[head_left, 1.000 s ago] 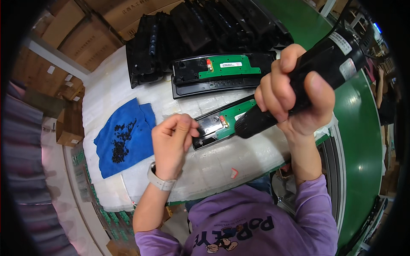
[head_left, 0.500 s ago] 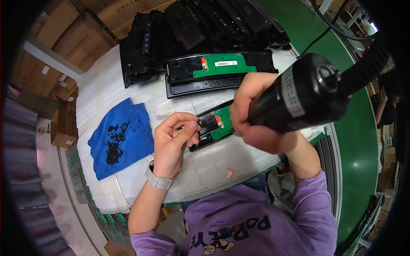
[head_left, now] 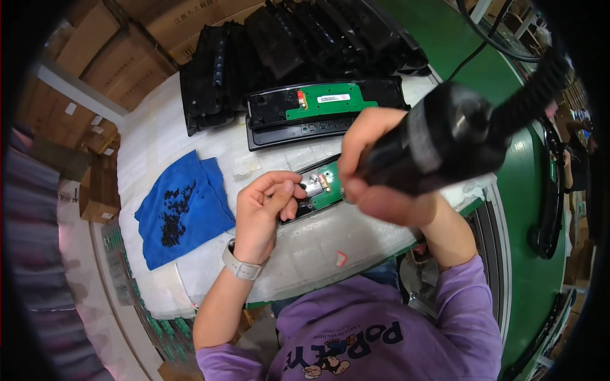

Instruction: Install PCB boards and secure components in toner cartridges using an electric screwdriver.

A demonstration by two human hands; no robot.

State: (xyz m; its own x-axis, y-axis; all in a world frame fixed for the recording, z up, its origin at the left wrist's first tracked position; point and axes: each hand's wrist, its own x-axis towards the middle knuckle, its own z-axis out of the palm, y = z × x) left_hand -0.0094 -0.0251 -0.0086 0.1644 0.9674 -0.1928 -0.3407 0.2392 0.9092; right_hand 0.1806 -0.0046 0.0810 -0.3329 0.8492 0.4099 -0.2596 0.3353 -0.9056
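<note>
My right hand is wrapped round a black electric screwdriver, whose coiled cord rises toward the upper right. Its tip is hidden behind the hand, above a black plastic panel with a green circuit board in it. At the panel's left end my left hand is closed, thumb against curled fingers; what they pinch is too small to make out. Small black screws lie spread on a blue cloth left of that hand.
Behind the panel lies another black panel with a green board, on top of a similar black part. Many black housings are piled at the back. A green conveyor runs along the right, carrying a long black part. Cardboard boxes stand far left.
My right hand and the screwdriver have shifted slightly left. My left fingers have closed more over the panel's end. A long black part has come into sight on the conveyor.
</note>
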